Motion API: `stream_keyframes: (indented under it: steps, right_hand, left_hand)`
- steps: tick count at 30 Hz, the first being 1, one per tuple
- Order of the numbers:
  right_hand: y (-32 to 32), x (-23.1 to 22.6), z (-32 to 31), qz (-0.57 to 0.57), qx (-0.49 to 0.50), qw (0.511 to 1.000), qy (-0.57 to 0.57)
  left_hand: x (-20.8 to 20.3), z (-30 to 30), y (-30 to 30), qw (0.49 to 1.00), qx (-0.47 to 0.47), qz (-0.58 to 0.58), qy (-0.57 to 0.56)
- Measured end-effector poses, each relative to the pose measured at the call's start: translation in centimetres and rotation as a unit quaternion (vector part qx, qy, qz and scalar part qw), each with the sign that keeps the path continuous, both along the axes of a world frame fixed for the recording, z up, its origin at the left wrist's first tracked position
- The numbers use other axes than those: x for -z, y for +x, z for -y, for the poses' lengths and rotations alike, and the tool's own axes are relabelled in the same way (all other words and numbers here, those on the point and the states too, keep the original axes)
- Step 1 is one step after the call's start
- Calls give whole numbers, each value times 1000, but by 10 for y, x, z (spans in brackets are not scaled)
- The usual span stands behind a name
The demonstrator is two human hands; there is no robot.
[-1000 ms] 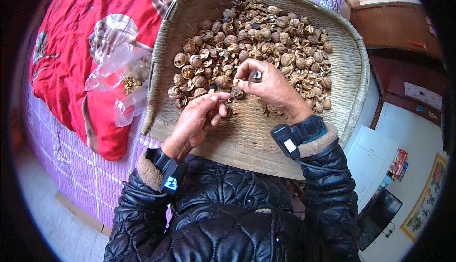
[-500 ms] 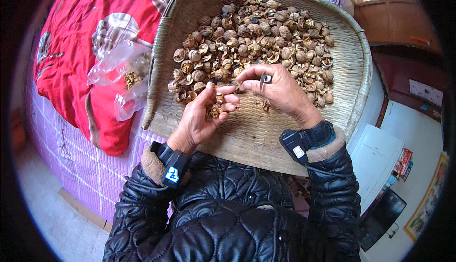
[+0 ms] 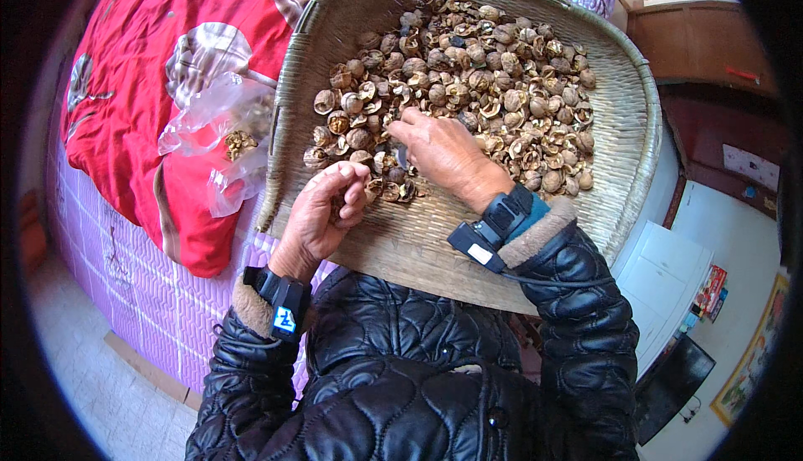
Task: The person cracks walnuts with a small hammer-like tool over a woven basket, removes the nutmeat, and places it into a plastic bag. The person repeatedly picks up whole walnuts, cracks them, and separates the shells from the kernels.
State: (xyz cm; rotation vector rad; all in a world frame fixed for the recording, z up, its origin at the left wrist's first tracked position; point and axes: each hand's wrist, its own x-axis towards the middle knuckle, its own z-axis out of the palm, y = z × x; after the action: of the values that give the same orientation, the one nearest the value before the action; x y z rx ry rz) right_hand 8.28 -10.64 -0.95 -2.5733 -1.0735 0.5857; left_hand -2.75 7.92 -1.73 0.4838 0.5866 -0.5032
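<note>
A wide woven basket tray lies in front of me and holds a heap of walnuts, many cracked, among loose shell halves. My left hand is over its near left part, fingers curled closed round walnut kernels, which now show only as a dark bit between fingers and palm. My right hand reaches palm down into the near left part of the heap, its fingertips among the shells. A small metal tool sticks out below its fingers; the rest is hidden.
On the left, a clear plastic bag with walnut kernels inside lies on a red patterned quilt. The bed has a purple quilted cover. A white cabinet and a dark screen stand at right.
My right hand has moved left and down into the heap, turning palm down. My left hand has shifted left and curled its fingers over the kernels that were visible in it.
</note>
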Motion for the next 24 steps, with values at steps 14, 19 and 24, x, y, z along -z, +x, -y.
stream_keyframes:
  steps: [14, 19, 24]
  right_hand:
    - [12, 10, -23, 34, 22, 999, -31]
    - [7, 21, -30, 73, 21, 995, -68]
    - [4, 14, -13, 52, 2, 998, -22]
  left_hand:
    - [1, 3, 6, 1000, -15, -21, -3]
    - [3, 3, 7, 999, -14, -34, 1]
    - [4, 2, 6, 999, -6, -34, 7]
